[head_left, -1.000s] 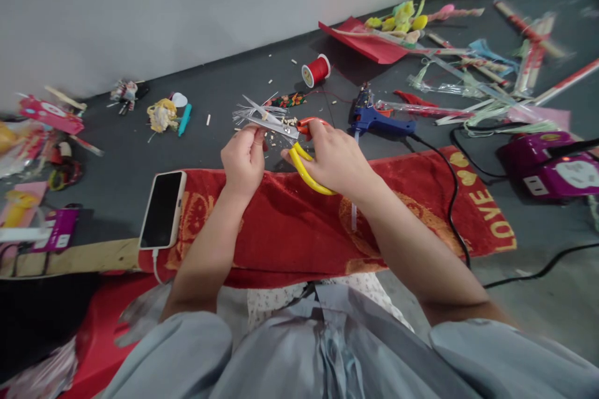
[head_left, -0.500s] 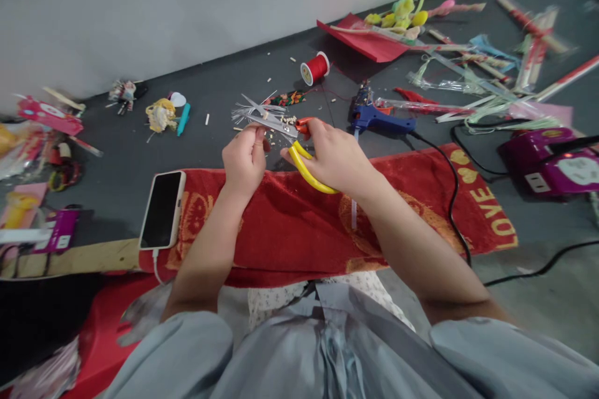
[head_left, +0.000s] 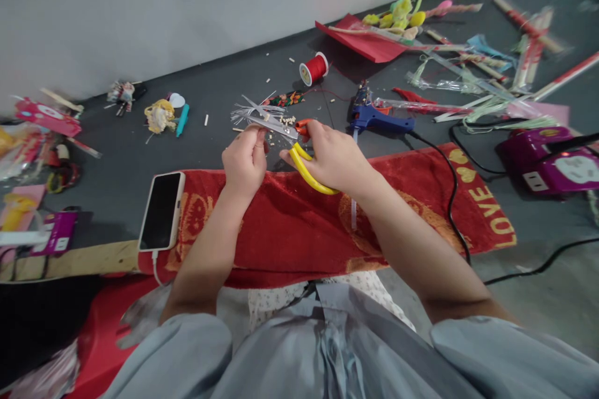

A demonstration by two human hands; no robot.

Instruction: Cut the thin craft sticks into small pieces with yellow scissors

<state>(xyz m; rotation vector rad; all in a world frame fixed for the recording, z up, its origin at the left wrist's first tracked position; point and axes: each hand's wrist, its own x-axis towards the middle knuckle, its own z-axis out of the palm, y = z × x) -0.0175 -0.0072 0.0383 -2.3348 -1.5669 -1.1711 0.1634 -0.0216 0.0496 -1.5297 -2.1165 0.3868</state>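
Note:
My right hand [head_left: 334, 159] grips a pair of scissors with yellow and orange handles [head_left: 306, 168], its fingers through the loops. The blades [head_left: 276, 126] point left and up over the dark floor. My left hand [head_left: 244, 161] is pinched on a bundle of thin silvery strips [head_left: 248, 111] that fans out past the blades. Both hands hover above the far edge of a red towel [head_left: 290, 218] with "LOVE" on its right end. Small cut bits lie on the floor just beyond the blades.
A phone [head_left: 162, 209] on a cable lies on the towel's left end. A blue glue gun [head_left: 377, 118] with a black cord, a red thread spool [head_left: 314, 68], a purple power strip [head_left: 556, 165] and wrapped sticks [head_left: 468, 62] lie to the right. Craft clutter fills the left edge by the wall.
Almost nothing has moved. My hands and the scissors hold the same place; the view has shifted very slightly.

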